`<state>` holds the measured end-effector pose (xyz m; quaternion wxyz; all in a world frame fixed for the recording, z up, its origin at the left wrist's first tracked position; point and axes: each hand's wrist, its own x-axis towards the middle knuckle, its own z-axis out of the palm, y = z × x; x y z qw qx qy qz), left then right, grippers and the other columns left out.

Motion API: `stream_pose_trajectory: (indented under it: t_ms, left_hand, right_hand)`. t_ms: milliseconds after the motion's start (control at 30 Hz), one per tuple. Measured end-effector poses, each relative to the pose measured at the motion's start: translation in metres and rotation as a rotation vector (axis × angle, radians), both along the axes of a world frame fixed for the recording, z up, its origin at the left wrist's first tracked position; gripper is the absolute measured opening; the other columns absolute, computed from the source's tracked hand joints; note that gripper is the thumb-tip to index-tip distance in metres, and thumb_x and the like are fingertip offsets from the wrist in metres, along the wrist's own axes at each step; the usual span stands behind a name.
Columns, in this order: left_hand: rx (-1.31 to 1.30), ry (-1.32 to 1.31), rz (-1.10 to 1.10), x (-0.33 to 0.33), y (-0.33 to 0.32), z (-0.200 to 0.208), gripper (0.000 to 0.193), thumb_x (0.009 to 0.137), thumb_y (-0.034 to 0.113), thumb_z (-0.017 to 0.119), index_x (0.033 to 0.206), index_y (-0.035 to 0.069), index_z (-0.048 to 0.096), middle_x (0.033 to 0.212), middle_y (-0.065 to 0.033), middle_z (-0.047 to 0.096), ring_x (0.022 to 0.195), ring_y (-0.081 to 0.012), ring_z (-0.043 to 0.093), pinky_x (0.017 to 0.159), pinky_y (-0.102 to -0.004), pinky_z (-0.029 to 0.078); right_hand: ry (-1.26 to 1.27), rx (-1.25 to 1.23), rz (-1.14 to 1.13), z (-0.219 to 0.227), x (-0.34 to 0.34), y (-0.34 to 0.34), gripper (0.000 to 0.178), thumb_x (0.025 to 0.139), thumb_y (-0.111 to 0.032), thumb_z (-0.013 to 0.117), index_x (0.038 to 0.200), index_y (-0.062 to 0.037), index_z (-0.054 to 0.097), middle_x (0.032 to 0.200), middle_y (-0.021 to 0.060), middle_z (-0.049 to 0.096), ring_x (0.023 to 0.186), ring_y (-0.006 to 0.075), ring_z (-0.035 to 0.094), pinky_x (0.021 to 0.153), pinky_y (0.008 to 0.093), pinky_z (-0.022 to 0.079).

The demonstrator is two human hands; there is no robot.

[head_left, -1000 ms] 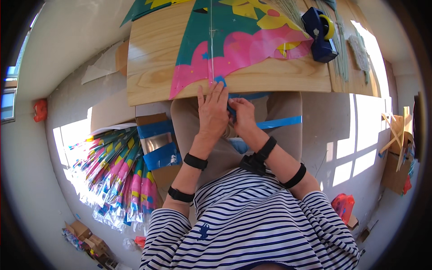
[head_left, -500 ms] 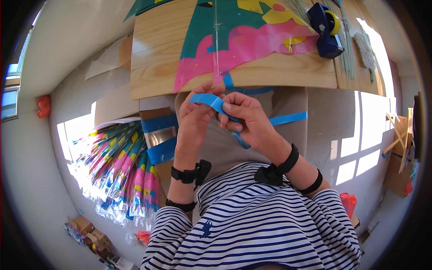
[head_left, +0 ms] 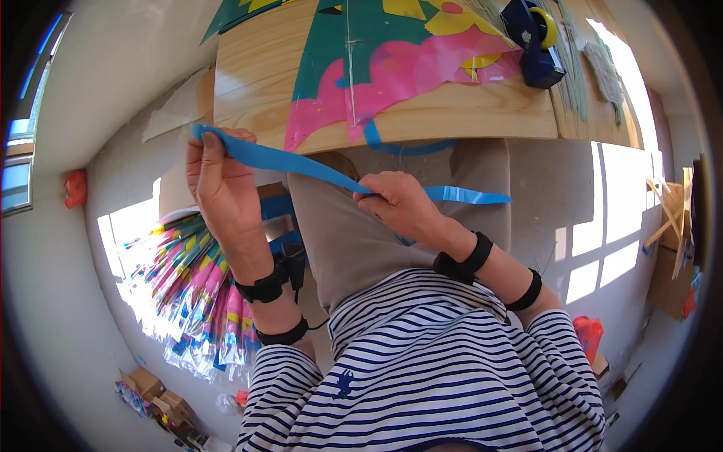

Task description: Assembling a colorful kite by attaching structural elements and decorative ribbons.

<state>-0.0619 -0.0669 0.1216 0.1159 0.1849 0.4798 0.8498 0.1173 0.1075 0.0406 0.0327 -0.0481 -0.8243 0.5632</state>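
A long, flat blue ribbon (head_left: 294, 164) stretches between my hands above my lap. My left hand (head_left: 226, 184) pinches its one end between thumb and fingers, out to the left near the table's front corner. My right hand (head_left: 403, 202) is closed on the ribbon farther along, over my thighs, and a loose tail sticks out to the right. Just beyond my hands, a printed plastic film sheet (head_left: 403, 79) in green, pink and yellow lies on the table with a thin rod along it. Another blue strip (head_left: 371, 134) hangs down by the sheet's near edge.
A dark blue tape dispenser (head_left: 533, 45) with a yellow core stands on the wooden table (head_left: 482, 120). Thin green sticks (head_left: 572, 83) and a clear packet (head_left: 604, 71) lie right of it. On my left rests a pile of colourful folded film bundles (head_left: 199, 290). Boxes (head_left: 147, 384) stand behind them.
My left hand has moved out to the left, drawing the ribbon into a long stretch. My right hand stays over my lap, slightly lower, still gripping the ribbon.
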Motion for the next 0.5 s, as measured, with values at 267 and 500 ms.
stream_pose_trajectory:
  t_ms: [267,500]
  left_hand:
    - [-0.473,-0.196,-0.245,0.026,0.027,-0.041,0.013,0.096,0.011,0.064,0.105,0.001,0.065,0.086,-0.0043,0.067,0.074,-0.0121,0.063,0.068,-0.0253,0.051]
    - [-0.486,-0.367,-0.355,0.065,0.075,-0.098,0.006,0.092,0.008,0.067,0.091,0.003,0.065,0.078,0.0032,0.060,0.070,-0.0042,0.054,0.063,-0.0222,0.043]
  right_hand:
    - [-0.084,0.319,-0.108,-0.008,0.015,0.044,0.029,0.080,-0.011,0.073,0.106,-0.0009,0.068,0.101,0.0143,0.068,0.102,0.0323,0.061,0.094,0.0412,0.049]
    - [-0.240,-0.822,-0.132,-0.024,-0.007,0.037,0.036,0.086,-0.013,0.074,0.119,0.0022,0.067,0.109,0.0104,0.070,0.094,0.0137,0.064,0.084,0.0283,0.050]
